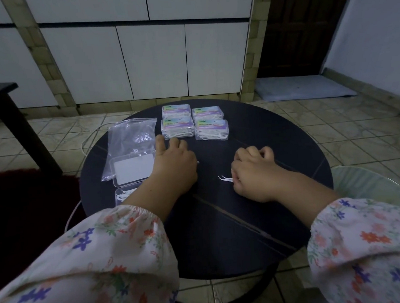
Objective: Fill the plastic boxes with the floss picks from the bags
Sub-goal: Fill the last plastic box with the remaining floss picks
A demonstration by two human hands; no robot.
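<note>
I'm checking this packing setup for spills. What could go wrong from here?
1. The right hand holds floss picks with their tips sticking out; a loose grip could scatter them on the dark table.
2. The left forearm lies over the open box, which sits near the table's edge; a nudge might tip it off.
3. The bag overlaps the open lid, so pulling one could drag the other.

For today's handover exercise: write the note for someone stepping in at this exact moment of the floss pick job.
Left hand: knuckles up on the table, contents hidden.
Right hand: closed on floss picks, tips poking out.
Done: four closed boxes, filled, at the far edge.
Open box at left, lid up, some picks inside.
Bag behind it looks almost empty.
Left: finish the open box, close it.
</note>
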